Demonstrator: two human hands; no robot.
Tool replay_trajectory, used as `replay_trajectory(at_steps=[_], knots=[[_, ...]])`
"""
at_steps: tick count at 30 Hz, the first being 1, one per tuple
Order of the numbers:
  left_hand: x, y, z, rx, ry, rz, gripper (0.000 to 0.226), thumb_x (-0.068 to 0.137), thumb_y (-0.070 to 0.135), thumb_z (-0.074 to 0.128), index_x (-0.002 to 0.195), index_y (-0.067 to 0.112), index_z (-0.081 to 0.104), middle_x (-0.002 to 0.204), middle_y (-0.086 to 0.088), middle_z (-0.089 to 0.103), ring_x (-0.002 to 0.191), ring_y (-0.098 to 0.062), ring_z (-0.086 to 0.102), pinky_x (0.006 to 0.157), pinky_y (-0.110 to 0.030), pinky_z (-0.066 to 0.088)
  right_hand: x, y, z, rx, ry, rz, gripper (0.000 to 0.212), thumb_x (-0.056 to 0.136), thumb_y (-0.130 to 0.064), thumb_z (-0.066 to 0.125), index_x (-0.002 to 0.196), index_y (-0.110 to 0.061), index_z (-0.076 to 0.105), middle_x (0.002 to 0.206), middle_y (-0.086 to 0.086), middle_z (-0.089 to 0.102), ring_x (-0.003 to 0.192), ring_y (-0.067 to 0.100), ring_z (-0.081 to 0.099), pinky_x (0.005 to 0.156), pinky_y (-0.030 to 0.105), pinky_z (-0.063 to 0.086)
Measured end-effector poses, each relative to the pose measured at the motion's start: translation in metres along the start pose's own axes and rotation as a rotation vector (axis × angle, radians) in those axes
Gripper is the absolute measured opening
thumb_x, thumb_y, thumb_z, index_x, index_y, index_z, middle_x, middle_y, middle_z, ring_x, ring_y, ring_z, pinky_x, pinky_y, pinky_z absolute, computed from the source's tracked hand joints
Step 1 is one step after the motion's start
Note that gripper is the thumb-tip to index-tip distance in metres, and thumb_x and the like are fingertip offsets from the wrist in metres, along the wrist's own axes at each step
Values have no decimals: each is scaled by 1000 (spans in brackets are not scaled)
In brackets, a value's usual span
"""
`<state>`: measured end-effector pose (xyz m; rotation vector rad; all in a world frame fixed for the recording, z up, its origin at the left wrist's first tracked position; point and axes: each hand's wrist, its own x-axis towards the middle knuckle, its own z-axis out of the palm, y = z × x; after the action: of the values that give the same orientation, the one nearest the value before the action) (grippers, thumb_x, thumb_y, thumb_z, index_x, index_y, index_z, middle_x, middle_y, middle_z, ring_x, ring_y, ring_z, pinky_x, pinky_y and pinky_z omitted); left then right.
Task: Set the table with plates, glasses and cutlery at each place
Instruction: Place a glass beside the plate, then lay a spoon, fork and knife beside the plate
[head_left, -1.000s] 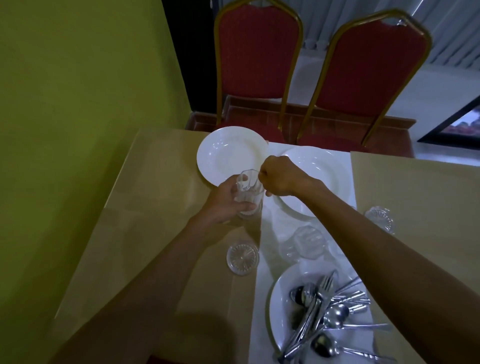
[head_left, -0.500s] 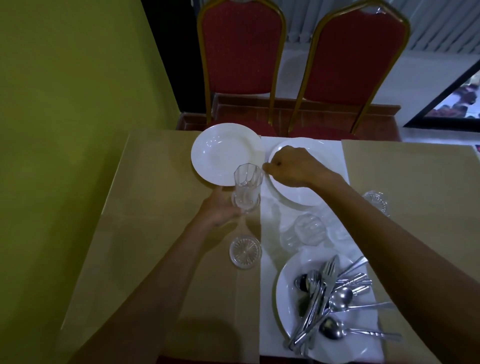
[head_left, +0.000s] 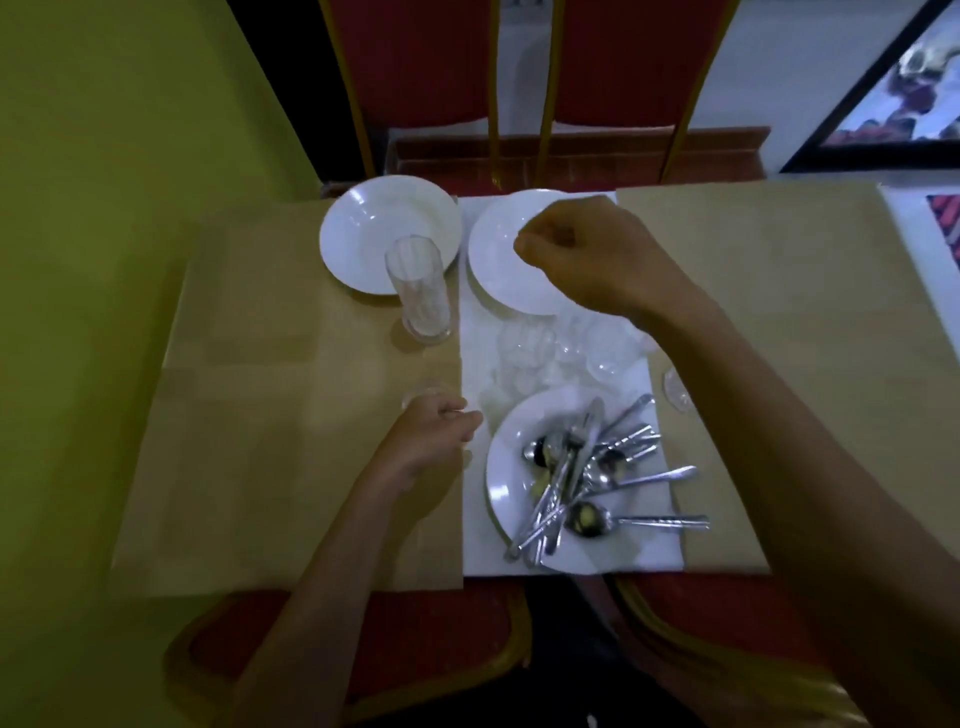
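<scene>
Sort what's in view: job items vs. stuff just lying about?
Job: far-left plate, far-right plate, upright glass, blurred glasses on white cloth, cutlery pile, near plate.
Lying about: red chairs, green wall, framed picture.

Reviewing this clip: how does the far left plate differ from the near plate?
The far left plate is bare; the near plate holds a heap of cutlery. The far left plate lies mostly on the tan cover; the near plate lies on the white cloth. Both are round and white.
</scene>
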<state>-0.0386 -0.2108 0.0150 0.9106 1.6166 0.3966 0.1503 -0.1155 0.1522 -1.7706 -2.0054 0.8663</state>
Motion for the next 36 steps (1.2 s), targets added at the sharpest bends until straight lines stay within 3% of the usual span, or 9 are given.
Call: replay_trajectory(at_steps=[2,7,13,16,21,23,26,32,36], knots=[[-10,-1,18,1,-6,-14,40,91,20,66,127,6,58,98,-6,70,95,-20,70,95,-38,55,-19,9,-9,56,27,-21,30,98,-36,56,115,-18,72,121,-6,69,111,12,61,89,25,43],[-31,-7,46,103,-48,13,45,91,16,64,134,3,53,107,-11,70,103,-23,68,97,-39,53,-65,34,-20,154,60,-6,26,97,-36,58,113,-23,72,109,-11,71,101,8,64,77,20,46],[-34,-14,66,208,-43,97,45,89,20,64,132,8,57,110,-9,71,103,-19,67,100,-43,52,-108,69,-14,317,25,85,22,97,-30,61,112,-20,73,94,-7,75,89,12,71,84,33,56],[-38,-23,76,218,-29,102,38,87,20,66,124,12,64,105,-5,73,100,-18,69,96,-43,54,-132,88,6,408,-110,196,17,97,-31,60,105,-23,72,83,-3,77,73,12,74,72,32,60],[-36,-26,86,223,-49,131,36,86,27,67,121,17,66,98,5,72,94,-14,70,92,-42,56,-152,135,71,109,-174,344,33,93,-24,53,70,-8,71,71,7,73,70,21,71,75,36,56],[-36,-25,90,238,-51,145,33,84,27,65,116,22,68,100,7,72,95,-14,70,93,-43,55,-158,152,94,51,-146,421,32,92,-22,51,69,-4,64,74,13,69,76,30,68,71,38,53],[-37,-25,95,265,-55,154,27,84,28,62,110,28,68,103,9,71,98,-13,68,94,-41,55,-168,160,112,46,-140,480,30,90,-26,52,65,-9,54,71,11,65,75,28,65,65,32,45],[-35,-33,106,381,-65,212,33,91,27,57,121,23,68,113,6,71,105,-11,64,91,-25,49,-169,162,124,34,-166,503,31,93,-29,54,76,-6,64,68,6,59,68,23,56,64,30,41],[-33,-42,117,389,31,253,29,92,20,58,119,21,70,112,5,71,100,-7,64,87,-15,44,-169,158,134,46,-163,498,33,96,-29,51,72,-9,60,70,7,60,72,26,64,62,30,44]])
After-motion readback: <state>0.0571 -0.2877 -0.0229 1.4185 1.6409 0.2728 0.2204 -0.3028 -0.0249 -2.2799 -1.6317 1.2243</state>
